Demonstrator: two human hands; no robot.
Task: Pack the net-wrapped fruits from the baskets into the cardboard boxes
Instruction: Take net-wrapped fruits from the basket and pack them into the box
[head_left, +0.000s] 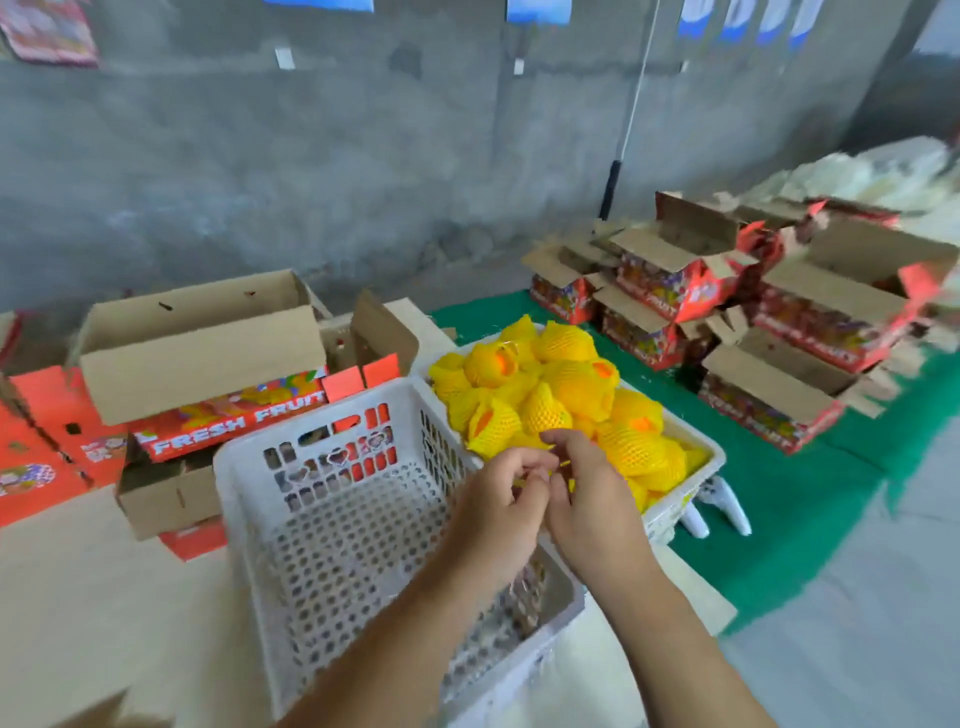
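Far left, open red-printed cardboard boxes with brown flaps raised sit on the pale table. Next, an empty white perforated plastic basket. Above its right rim the left hand and right hand meet, fingers curled; a thin scrap of yellow netting shows between them, though which hand actually pinches it I cannot tell. Just behind, a second white basket heaped with yellow foam-net-wrapped fruits. Far right, more open red boxes stacked on green matting. Judgement: sort out the netting, then lift one fruit whole by its body, not the net tail, and seat it leftward in the nearest box.
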